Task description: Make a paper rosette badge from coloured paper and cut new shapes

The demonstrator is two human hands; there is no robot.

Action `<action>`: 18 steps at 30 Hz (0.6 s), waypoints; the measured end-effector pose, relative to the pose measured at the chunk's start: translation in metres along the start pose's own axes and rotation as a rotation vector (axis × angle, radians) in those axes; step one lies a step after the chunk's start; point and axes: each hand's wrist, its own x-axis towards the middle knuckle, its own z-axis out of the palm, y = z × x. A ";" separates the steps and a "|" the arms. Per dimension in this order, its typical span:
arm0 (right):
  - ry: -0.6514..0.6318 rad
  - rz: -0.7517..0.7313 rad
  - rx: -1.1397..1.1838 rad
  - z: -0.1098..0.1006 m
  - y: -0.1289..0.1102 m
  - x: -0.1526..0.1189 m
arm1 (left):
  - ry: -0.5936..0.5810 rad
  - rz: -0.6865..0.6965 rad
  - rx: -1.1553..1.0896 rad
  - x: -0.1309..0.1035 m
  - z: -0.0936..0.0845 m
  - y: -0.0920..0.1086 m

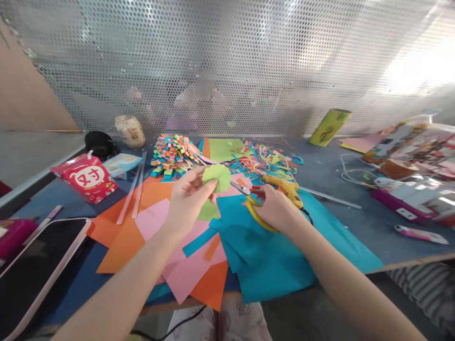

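Note:
Between thumb and fingers, my left hand (pixel 190 196) pinches a light green piece of paper (pixel 221 176) with a rounded, wavy edge. My right hand (pixel 275 208) grips scissors (pixel 256 213) with red and yellow handles. Their blades point left, at the right edge of the green paper; whether they are parted I cannot tell. Below the hands lie sheets of blue paper (pixel 273 270), pink paper (pixel 185 270) and orange paper (pixel 121 251), with a loose blue strip (pixel 199 242) on top. A yellow glue gun (pixel 287 188) lies just beyond my right hand.
Behind my hands sit a fringed multicoloured paper bundle (pixel 174 154) and a heap of paper scraps (pixel 266 158). A red package (pixel 85 177) and a tablet (pixel 39 279) are at left. A green can (pixel 330 127), clear glue stick (pixel 330 196) and utility knife (pixel 421 234) lie right.

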 end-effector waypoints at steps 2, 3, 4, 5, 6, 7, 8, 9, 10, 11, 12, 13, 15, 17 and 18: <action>-0.049 -0.052 0.041 0.001 -0.001 -0.001 | -0.016 -0.008 -0.011 0.001 0.000 0.000; -0.065 -0.076 0.069 0.001 -0.002 -0.002 | -0.023 -0.018 -0.008 0.001 0.000 -0.001; -0.074 -0.096 0.104 0.001 -0.003 -0.003 | -0.030 -0.031 -0.002 0.002 -0.001 -0.001; -0.070 -0.114 0.142 0.001 -0.003 -0.004 | -0.040 -0.047 0.010 0.003 -0.001 -0.002; -0.043 -0.136 0.178 0.000 -0.005 -0.005 | -0.051 -0.063 0.031 0.003 -0.002 -0.003; 0.008 -0.167 0.209 -0.001 -0.006 -0.006 | -0.060 -0.074 0.064 0.004 -0.002 -0.004; 0.071 -0.215 0.239 -0.003 -0.008 -0.007 | -0.071 -0.082 0.107 0.004 -0.003 -0.005; 0.126 -0.279 0.275 -0.005 -0.011 -0.007 | -0.083 -0.087 0.156 0.004 -0.003 -0.006; 0.153 -0.348 0.324 -0.007 -0.014 -0.007 | -0.096 -0.089 0.205 0.004 -0.004 -0.008; 0.141 -0.407 0.388 -0.008 -0.017 -0.008 | -0.112 -0.090 0.250 0.004 -0.004 -0.010; 0.093 -0.449 0.457 -0.009 -0.021 -0.008 | -0.136 -0.092 0.290 0.004 -0.005 -0.012; 0.029 -0.477 0.521 -0.010 -0.024 -0.008 | -0.165 -0.094 0.322 0.004 -0.006 -0.014; -0.037 -0.482 0.578 -0.008 -0.029 -0.007 | -0.206 -0.085 0.370 0.006 -0.009 -0.017; -0.018 -0.461 0.599 -0.006 -0.031 -0.004 | -0.203 -0.055 0.397 0.008 -0.012 -0.018; -0.014 -0.450 0.625 -0.005 -0.031 -0.002 | -0.193 -0.042 0.405 0.009 -0.013 -0.017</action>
